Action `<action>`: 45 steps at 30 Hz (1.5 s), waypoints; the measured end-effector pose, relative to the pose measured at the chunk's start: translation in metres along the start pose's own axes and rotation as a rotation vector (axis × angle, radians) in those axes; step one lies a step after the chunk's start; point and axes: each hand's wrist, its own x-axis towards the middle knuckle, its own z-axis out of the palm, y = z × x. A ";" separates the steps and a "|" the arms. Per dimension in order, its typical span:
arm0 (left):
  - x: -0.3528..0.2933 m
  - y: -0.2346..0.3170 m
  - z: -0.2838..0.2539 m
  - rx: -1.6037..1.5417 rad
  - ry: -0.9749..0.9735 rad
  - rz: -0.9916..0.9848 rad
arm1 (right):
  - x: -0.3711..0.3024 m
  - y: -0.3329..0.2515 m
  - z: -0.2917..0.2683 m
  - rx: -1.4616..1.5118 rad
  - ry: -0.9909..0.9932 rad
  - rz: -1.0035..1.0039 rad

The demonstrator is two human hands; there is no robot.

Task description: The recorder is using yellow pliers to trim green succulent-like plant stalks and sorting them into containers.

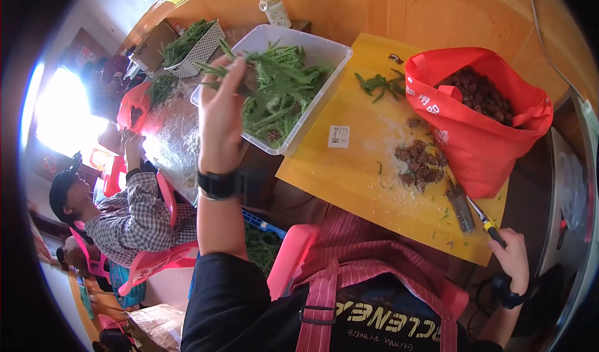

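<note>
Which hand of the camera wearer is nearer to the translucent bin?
Left. The left hand is at the left side of the translucent bin; the right hand is far off, by the near right corner of the yellow board.

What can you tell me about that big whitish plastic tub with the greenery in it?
The tub is rectangular, open-topped and rimmed, of what looks like translucent whitish plastic. It sits upright, slanted in the view, left of the yellow board. Green sprigs fill much of it, and a small brown cone lies near its front corner. The person's left hand, holding greenery, hides part of its left side; whether hand and tub touch is unclear.
</note>
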 end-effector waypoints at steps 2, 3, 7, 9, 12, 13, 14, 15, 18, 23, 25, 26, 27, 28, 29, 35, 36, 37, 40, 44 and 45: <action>0.024 0.003 -0.028 0.077 0.064 0.066 | 0.002 -0.012 0.000 -0.001 -0.018 -0.035; 0.037 0.005 -0.045 0.098 0.062 0.111 | 0.004 -0.020 -0.001 -0.007 -0.040 -0.069; 0.077 0.005 -0.084 0.282 0.095 0.102 | 0.012 -0.035 0.001 0.057 -0.080 -0.166; 0.092 -0.006 -0.099 0.755 0.356 0.143 | 0.015 -0.038 0.002 0.103 -0.107 -0.196; 0.067 0.008 -0.069 0.514 0.100 0.302 | 0.014 -0.033 -0.001 0.025 -0.033 -0.172; 0.051 0.013 -0.040 0.431 0.077 0.323 | 0.014 -0.029 -0.001 0.011 0.008 -0.141; 0.031 0.019 -0.016 0.350 0.061 0.345 | 0.015 -0.026 0.000 -0.003 0.047 -0.116; 0.019 0.018 -0.012 0.291 -0.078 0.270 | 0.016 -0.025 -0.004 -0.075 0.047 -0.054; -0.015 0.003 0.017 0.223 -0.469 0.080 | 0.017 -0.006 -0.003 -0.162 0.081 0.029; -0.058 -0.075 0.094 0.263 -0.871 -0.330 | 0.003 0.033 0.009 -0.153 0.085 0.071; -0.066 -0.123 0.101 0.388 -0.971 -0.329 | 0.003 0.046 0.019 -0.196 0.028 0.058; -0.071 -0.141 0.105 0.386 -0.974 -0.334 | 0.004 0.049 0.025 -0.207 0.000 0.066; -0.075 -0.156 0.109 0.595 -1.032 -0.135 | 0.005 0.050 0.030 -0.219 -0.027 0.076; -0.078 -0.166 0.113 0.799 -1.083 0.070 | 0.003 0.055 0.036 -0.239 0.019 0.021; -0.081 -0.174 0.115 0.791 -1.093 0.065 | 0.003 0.056 0.038 -0.239 0.017 0.034; -0.093 -0.196 0.122 1.057 -1.129 0.214 | 0.026 0.023 0.028 -0.335 0.107 -0.136; -0.092 -0.197 0.122 1.090 -1.124 0.180 | 0.036 0.004 0.021 -0.264 0.082 -0.083; -0.091 -0.196 0.123 1.125 -1.120 0.149 | 0.046 -0.011 0.018 -0.191 0.060 -0.032; -0.089 -0.193 0.124 1.087 -1.076 0.106 | 0.083 -0.034 0.028 -0.136 0.164 -0.222; -0.085 -0.179 0.118 0.982 -1.006 0.101 | 0.126 -0.049 0.064 -0.388 0.182 -0.201; -0.084 -0.170 0.116 0.848 -1.013 0.041 | 0.135 -0.047 0.073 -0.447 0.186 -0.217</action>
